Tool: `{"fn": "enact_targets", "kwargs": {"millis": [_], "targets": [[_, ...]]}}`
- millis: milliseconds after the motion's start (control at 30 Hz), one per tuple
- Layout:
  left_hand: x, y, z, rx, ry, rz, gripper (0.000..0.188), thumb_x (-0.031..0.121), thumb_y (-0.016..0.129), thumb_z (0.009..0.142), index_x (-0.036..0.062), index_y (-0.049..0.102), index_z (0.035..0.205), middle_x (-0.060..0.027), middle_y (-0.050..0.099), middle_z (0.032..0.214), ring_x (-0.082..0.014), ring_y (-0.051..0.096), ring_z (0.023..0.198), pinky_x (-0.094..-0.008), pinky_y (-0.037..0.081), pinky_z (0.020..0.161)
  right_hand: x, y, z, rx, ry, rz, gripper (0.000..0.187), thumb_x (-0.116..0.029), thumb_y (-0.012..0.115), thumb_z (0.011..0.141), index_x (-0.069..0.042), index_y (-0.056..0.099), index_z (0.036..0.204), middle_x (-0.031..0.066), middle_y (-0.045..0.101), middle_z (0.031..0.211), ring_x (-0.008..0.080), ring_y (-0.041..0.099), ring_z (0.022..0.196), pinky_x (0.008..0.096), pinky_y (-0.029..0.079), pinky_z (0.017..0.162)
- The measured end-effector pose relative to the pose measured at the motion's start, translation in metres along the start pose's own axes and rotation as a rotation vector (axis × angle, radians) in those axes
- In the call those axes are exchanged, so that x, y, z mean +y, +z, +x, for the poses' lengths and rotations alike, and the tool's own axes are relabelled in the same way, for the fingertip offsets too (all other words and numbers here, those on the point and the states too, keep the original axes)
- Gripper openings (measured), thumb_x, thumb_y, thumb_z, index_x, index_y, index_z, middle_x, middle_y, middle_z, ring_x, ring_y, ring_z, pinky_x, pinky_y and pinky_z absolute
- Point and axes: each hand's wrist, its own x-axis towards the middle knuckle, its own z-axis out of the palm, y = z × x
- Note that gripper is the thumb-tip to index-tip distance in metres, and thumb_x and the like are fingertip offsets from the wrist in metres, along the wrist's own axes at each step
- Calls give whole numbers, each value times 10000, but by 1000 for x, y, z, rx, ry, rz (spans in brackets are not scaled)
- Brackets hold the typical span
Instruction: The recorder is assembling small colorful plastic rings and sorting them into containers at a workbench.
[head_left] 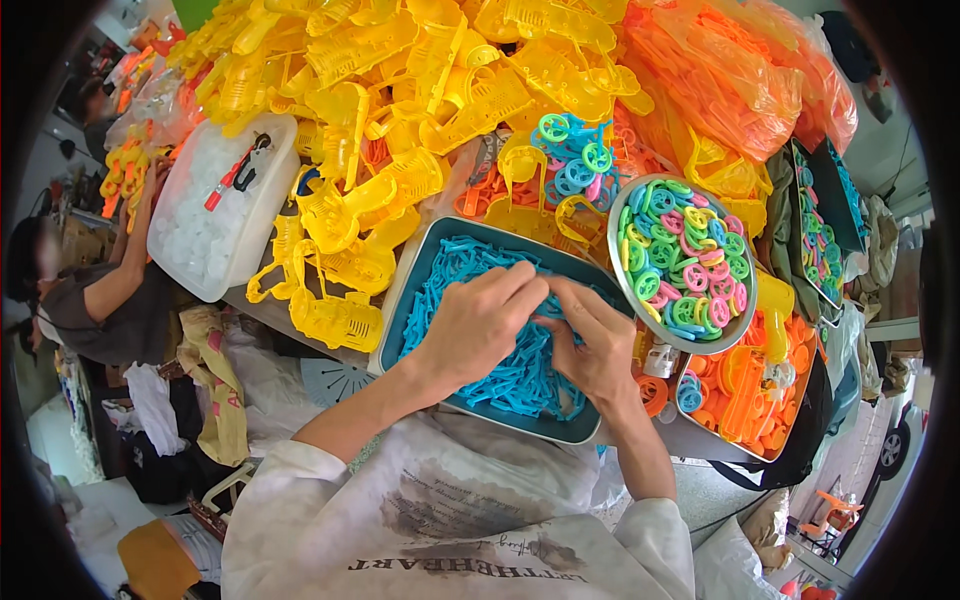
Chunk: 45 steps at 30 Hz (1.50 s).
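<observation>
Blue plastic strips [515,378] right beneath my fingertips [530,285], a loose tangle spread across the teal tray [565,262], lying below them and out to both sides! Over the heap, my left hand [478,325] and right hand [592,345] meet almost tip to tip: left fingers bunched together, right forefinger reaching in just beside them, right thumb curled underneath with a small gap. Is a strip pinched in there? I cannot tell; whatever the tips hold is hidden or too small. And which way do the strips point? Every way at once, so no common long axis, though the tray runs lengthwise left to right under my fingers, its right end slanting nearer to me. Closest open patch of strips: just my side of the fingertips, between both palms, neither hand clearly nearer. Off to the right of the fingers, a metal bowl [690,343] of bright spoked wheels [690,265], right hand nearer; farther right and toward me, orange plastic parts [740,400]; beyond the fingertips, yellow plastic mouldings [390,195] piled high
</observation>
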Motion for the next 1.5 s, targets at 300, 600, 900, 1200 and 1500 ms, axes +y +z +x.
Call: {"fn": "enact_targets", "kwargs": {"millis": [300, 600, 900, 1200, 1500], "targets": [[4, -1, 4, -11, -23, 15, 214, -17, 623, 730, 48, 551, 921, -68, 508, 854, -242, 616, 781, -367, 513, 575, 2, 2, 0, 33, 4, -23, 455, 120, 707, 659, 16, 676, 1101, 180, 703, 1001, 293, 709, 855, 313, 561, 672], [6, -11, 13, -44, -35, -126, 358, -96, 595, 750, 35, 619, 1083, -106, 575, 994, -293, 617, 921, -378, 528, 713, 3, -3, 3, -84, 464, 379, 346, -86, 735, 844, -8, 662, 1173, 130, 704, 1040, 200, 683, 906, 319, 537, 806], [22, 22, 117, -16, 123, -204, 171, 37, 692, 794, 34, 680, 965, -128, 619, 949, -312, 612, 885, -405, 494, 793, 2, 1, 2, -14, 236, 242, 215, -49, 714, 821, -28, 698, 1034, 166, 697, 894, 294, 670, 744, 365, 522, 650], [21, 42, 156, -120, 0, -179, 130, 87, 733, 756, 26, 660, 845, -161, 668, 822, -347, 654, 815, -446, 511, 734, 5, -2, 4, -101, 474, 360, 234, -82, 686, 886, 7, 689, 1102, 130, 725, 1008, 187, 679, 831, 314, 528, 751], [2, 35, 155, -268, 71, -318, 183, 137, 732, 796, 28, 677, 933, -118, 705, 891, -284, 675, 784, -386, 520, 695, 11, 1, 4, -71, 524, 379, 287, -148, 646, 944, 25, 625, 1172, 108, 722, 965, 142, 669, 845, 272, 512, 737]]}}
